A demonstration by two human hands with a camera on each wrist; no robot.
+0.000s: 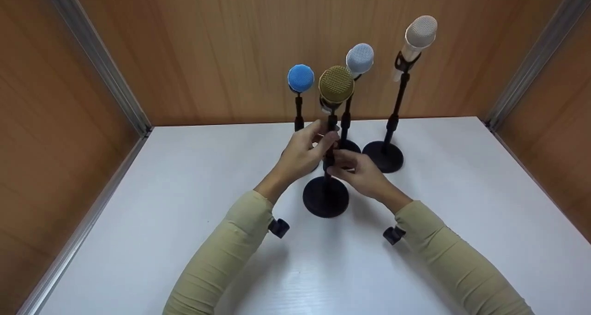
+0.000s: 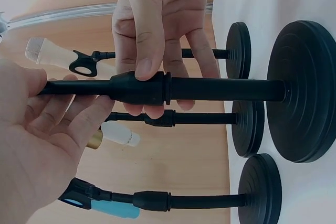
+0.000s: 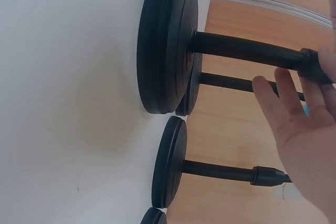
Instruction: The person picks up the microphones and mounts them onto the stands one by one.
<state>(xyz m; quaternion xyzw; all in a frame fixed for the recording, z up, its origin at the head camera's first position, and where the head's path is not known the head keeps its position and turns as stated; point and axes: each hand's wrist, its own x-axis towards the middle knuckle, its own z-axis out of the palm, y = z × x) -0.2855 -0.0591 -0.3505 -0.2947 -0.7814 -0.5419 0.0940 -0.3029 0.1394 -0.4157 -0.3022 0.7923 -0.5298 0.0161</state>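
Note:
A microphone with a gold mesh head (image 1: pixel 336 84) sits atop a black desk stand, whose round base (image 1: pixel 326 199) rests on the white table. My left hand (image 1: pixel 300 155) grips the stand's thin upper rod (image 2: pixel 79 87). Just below it, my right hand (image 1: pixel 362 172) pinches the thicker black collar (image 2: pixel 137 88) between thumb and fingers. In the right wrist view, the right hand (image 3: pixel 310 135) is around the collar, with the lower pole (image 3: pixel 247 50) running down to the base.
Behind stand a blue microphone (image 1: pixel 301 78), a pale-blue-looking white one (image 1: pixel 360 58) and a cream one (image 1: pixel 421 32), each on a black stand. A wooden panel (image 1: pixel 231 51) closes off the back, and similar panels rise at both sides.

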